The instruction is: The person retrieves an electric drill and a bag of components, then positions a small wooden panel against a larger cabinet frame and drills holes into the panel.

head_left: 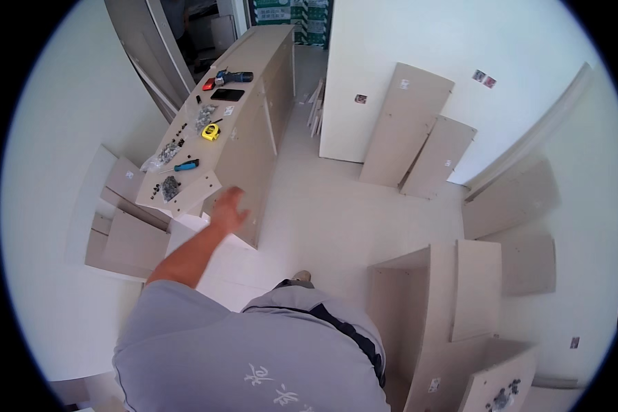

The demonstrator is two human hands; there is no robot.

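Observation:
My left hand [229, 211] reaches out over the near end of a long beige cabinet [244, 123]. Its fingers look apart and slightly curled, and I see nothing held in them. Just left of it, a small beige board with dark holes [198, 193] lies at the cabinet's near edge. Beside that board are a bag of small hardware [170, 188] and a blue-handled screwdriver [185, 165]. Farther along the top lie a yellow tape measure [211, 132], a black phone [227, 95] and a cordless drill [233, 78]. My right hand is out of the picture.
Two beige panels [405, 117] lean on the white wall ahead. More panels [134, 233] stand at the left wall. An open cabinet carcass [419, 316] is at my right, near a board bearing small dark hardware [505, 395]. Thin strips [316, 110] lean by the wall corner.

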